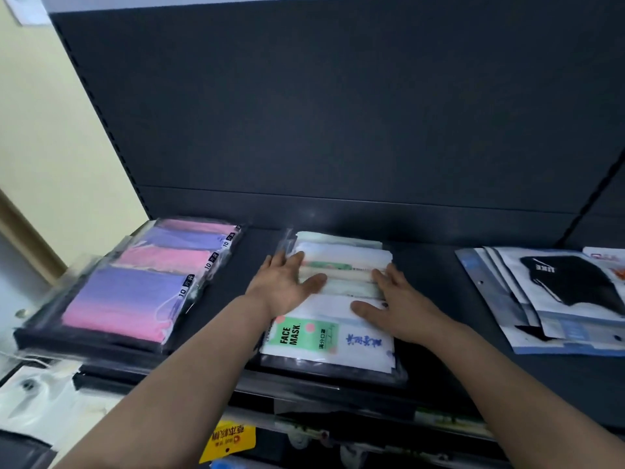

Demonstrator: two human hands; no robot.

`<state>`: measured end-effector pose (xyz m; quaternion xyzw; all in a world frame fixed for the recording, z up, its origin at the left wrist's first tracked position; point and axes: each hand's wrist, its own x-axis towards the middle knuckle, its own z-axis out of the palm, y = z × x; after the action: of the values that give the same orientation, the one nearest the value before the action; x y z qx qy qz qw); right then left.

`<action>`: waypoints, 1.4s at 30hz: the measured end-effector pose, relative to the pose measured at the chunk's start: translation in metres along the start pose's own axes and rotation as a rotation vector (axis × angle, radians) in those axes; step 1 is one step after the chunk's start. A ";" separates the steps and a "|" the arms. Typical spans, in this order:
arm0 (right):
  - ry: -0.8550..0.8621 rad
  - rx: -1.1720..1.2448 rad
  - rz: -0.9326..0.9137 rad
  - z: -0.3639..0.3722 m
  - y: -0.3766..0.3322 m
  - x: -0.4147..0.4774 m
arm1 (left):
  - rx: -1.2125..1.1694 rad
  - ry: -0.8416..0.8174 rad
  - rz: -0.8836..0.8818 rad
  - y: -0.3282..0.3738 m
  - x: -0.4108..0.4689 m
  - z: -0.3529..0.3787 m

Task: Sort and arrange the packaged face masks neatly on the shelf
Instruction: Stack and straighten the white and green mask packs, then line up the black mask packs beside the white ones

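Note:
A row of overlapping white and green mask packs [341, 262] lies in the middle of the dark shelf [429, 286]. The front pack [324, 343] reads "FACE MASK". My left hand [287, 282] rests flat on the row's left side, fingers spread. Flat on the right side lies my right hand [395, 302], thumb pointing inward. Neither hand grips a pack. Pink and purple mask packs [135, 292] lie in an overlapping row at the shelf's left. Packs showing black masks [561, 292] are fanned loosely at the right.
The shelf's dark back panel [338, 113] rises behind the packs. A yellow tag [227, 438] hangs below the shelf's front edge. White packaged items [37, 401] sit on a lower level at the left. A cream wall [44, 130] is at the left.

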<state>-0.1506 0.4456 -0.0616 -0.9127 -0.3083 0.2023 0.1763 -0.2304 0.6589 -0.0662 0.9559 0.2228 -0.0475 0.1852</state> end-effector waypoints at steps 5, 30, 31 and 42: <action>0.084 -0.025 -0.029 -0.006 -0.003 -0.006 | 0.086 0.081 0.030 0.019 0.009 -0.019; 0.351 -0.291 0.273 -0.077 0.252 -0.103 | 0.077 -0.165 0.290 0.325 0.014 0.108; 0.348 -0.297 0.272 -0.080 0.259 -0.105 | 0.066 -0.169 0.271 0.333 0.011 0.110; 0.387 -0.279 0.275 -0.114 0.309 -0.128 | -0.077 -0.088 0.267 0.393 0.004 0.134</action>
<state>-0.0377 0.1106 -0.0685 -0.9831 -0.1668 0.0020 0.0752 -0.0541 0.2832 -0.0602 0.9662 0.0870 -0.0555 0.2362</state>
